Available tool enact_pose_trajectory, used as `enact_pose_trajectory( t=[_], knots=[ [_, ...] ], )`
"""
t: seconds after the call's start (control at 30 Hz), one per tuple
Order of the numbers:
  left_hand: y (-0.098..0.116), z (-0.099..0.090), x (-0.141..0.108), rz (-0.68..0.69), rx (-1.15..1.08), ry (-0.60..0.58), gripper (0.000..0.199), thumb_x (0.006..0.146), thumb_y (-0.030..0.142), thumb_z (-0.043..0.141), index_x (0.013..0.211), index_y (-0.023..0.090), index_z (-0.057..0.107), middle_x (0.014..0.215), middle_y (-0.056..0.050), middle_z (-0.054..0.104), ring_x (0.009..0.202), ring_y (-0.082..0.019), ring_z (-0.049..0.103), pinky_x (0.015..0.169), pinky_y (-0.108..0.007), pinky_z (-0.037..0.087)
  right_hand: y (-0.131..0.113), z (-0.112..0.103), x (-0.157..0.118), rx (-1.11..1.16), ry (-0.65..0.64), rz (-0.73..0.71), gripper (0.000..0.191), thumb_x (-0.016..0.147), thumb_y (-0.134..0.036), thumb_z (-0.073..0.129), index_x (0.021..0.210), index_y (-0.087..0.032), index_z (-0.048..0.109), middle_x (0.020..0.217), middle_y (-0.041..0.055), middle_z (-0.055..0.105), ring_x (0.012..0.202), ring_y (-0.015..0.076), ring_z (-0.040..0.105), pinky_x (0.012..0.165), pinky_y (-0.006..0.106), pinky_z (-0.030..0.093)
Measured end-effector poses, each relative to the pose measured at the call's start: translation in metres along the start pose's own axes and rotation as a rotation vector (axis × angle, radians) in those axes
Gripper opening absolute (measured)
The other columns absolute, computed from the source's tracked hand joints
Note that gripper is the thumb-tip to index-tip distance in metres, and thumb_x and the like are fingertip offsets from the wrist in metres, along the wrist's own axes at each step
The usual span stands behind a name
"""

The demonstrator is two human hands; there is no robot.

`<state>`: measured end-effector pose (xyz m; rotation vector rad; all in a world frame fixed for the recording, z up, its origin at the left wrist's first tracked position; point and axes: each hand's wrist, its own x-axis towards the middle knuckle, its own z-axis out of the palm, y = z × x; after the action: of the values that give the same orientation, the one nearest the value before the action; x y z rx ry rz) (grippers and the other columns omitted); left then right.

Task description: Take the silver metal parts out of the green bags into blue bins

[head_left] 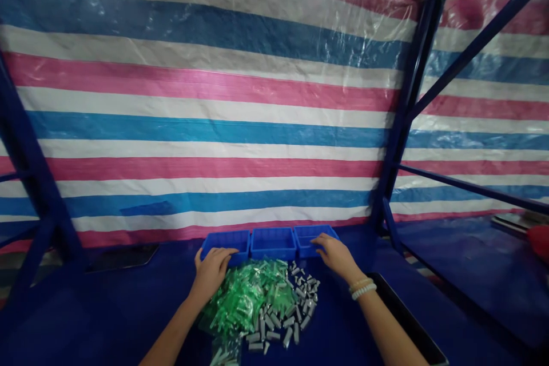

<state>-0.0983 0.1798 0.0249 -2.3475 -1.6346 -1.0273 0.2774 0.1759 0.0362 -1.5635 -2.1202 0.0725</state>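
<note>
**Left hand and right hand at the outer bins, loose parts in front**

Three blue plastic bins stand side by side, their long axes running across the view. The middle bin is the landmark. The left bin touches it on one side and the right bin on the other.

The left hand lies with its fingers across the front rim of the left bin, its thumb lower against the front wall. Whether it is clamped on that rim, I cannot tell. The right hand reaches in from the other side, fingers extended and together, their tips at the right bin's front edge. It looks open and holds nothing. Both forearms point forward towards the bins, and two pale beaded bracelets circle the right wrist.

Directly in front of the middle bin lies a heap of green translucent plastic pieces, their long axes mostly slanting. Beside it, towards the right hand, short silver metal cylinders point every way. A clear plastic bag lies nearer the person, in front of the green heap. A black tray sits well to the right of the middle bin, a dark phone to its left.
</note>
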Motion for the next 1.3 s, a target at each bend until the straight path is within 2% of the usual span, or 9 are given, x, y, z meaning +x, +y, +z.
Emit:
enact_pose_trajectory(
  t=[0.2, 0.3, 0.37, 0.53, 0.73, 0.93, 1.0, 1.17, 1.3],
  knots=[
    [-0.003, 0.002, 0.004, 0.018, 0.001, -0.028, 0.031, 0.088, 0.024, 0.046, 0.100, 0.038, 0.070, 0.100, 0.001, 0.075, 0.099, -0.026, 0.065, 0.105, -0.061, 0.013, -0.009, 0.001, 0.000, -0.031, 0.000, 0.004, 0.038, 0.082, 0.001, 0.046, 0.104, -0.019, 0.070, 0.102, 0.0083, 0.067, 0.095, 0.0203, 0.064, 0.084, 0.027, 0.045],
    [0.002, -0.002, 0.005, 0.018, 0.012, -0.017, 0.032, 0.088, 0.023, 0.045, 0.101, 0.038, 0.069, 0.103, 0.000, 0.074, 0.102, -0.027, 0.063, 0.105, -0.065, 0.011, -0.013, -0.005, -0.001, 0.004, 0.073, -0.005, 0.042, 0.081, 0.001, 0.045, 0.112, -0.019, 0.065, 0.114, 0.0096, 0.062, 0.093, 0.0190, 0.063, 0.081, 0.027, 0.046],
    [0.009, -0.007, 0.006, 0.033, 0.021, 0.039, 0.033, 0.087, 0.022, 0.044, 0.104, 0.036, 0.069, 0.106, -0.001, 0.074, 0.103, -0.027, 0.062, 0.105, -0.065, 0.011, -0.018, -0.009, -0.003, 0.068, 0.117, -0.036, 0.039, 0.080, 0.000, 0.048, 0.111, -0.018, 0.064, 0.111, 0.0089, 0.062, 0.089, 0.0182, 0.063, 0.079, 0.027, 0.046],
    [0.035, -0.019, 0.002, 0.127, 0.008, 0.160, 0.036, 0.088, 0.019, 0.040, 0.108, 0.031, 0.068, 0.106, -0.003, 0.072, 0.104, -0.025, 0.061, 0.109, -0.057, 0.018, -0.040, -0.003, -0.009, 0.123, -0.086, -0.209, 0.024, 0.077, -0.002, 0.055, 0.086, -0.019, 0.070, 0.083, 0.0028, 0.067, 0.081, 0.0178, 0.062, 0.076, 0.026, 0.045],
    [0.062, -0.018, -0.009, 0.222, -0.054, 0.103, 0.033, 0.089, 0.018, 0.041, 0.106, 0.029, 0.067, 0.105, -0.002, 0.071, 0.104, -0.024, 0.060, 0.108, -0.055, 0.025, -0.053, 0.014, -0.013, -0.007, -0.129, -0.230, 0.017, 0.078, -0.009, 0.062, 0.085, -0.021, 0.071, 0.090, 0.0053, 0.066, 0.093, 0.0212, 0.059, 0.080, 0.028, 0.044],
    [0.079, -0.024, -0.013, 0.282, -0.164, 0.067, 0.029, 0.090, 0.019, 0.044, 0.108, 0.029, 0.065, 0.105, -0.003, 0.070, 0.104, -0.024, 0.061, 0.106, -0.055, 0.030, -0.049, 0.018, -0.009, 0.028, -0.123, -0.191, 0.010, 0.076, -0.011, 0.068, 0.078, -0.021, 0.070, 0.091, 0.0061, 0.065, 0.092, 0.0228, 0.059, 0.084, 0.032, 0.044],
    [0.086, -0.028, -0.014, 0.250, -0.265, 0.058, 0.027, 0.090, 0.022, 0.046, 0.109, 0.027, 0.065, 0.105, -0.005, 0.070, 0.104, -0.024, 0.062, 0.101, -0.050, 0.040, -0.053, 0.015, -0.009, 0.151, -0.084, -0.181, 0.010, 0.076, -0.009, 0.067, 0.078, -0.019, 0.067, 0.087, 0.0050, 0.065, 0.088, 0.0215, 0.060, 0.082, 0.032, 0.045],
    [0.109, -0.027, -0.022, 0.008, -0.668, -0.059, 0.028, 0.086, 0.029, 0.055, 0.113, 0.025, 0.063, 0.102, -0.005, 0.072, 0.088, -0.021, 0.069, 0.078, -0.034, 0.058, -0.089, 0.007, -0.017, 0.772, 0.050, -0.160, 0.008, 0.083, -0.018, 0.062, 0.091, -0.019, 0.061, 0.079, 0.0007, 0.065, 0.071, 0.0150, 0.061, 0.063, 0.024, 0.047],
    [0.124, -0.021, -0.032, -0.122, -0.867, -0.143, 0.027, 0.081, 0.032, 0.061, 0.106, 0.025, 0.066, 0.098, -0.005, 0.074, 0.086, -0.022, 0.071, 0.078, -0.034, 0.059, -0.121, 0.005, -0.030, 0.796, 0.171, -0.242, 0.007, 0.078, -0.019, 0.065, 0.086, -0.020, 0.064, 0.071, -0.0009, 0.061, 0.064, 0.0138, 0.056, 0.058, 0.024, 0.044]
  ],
)
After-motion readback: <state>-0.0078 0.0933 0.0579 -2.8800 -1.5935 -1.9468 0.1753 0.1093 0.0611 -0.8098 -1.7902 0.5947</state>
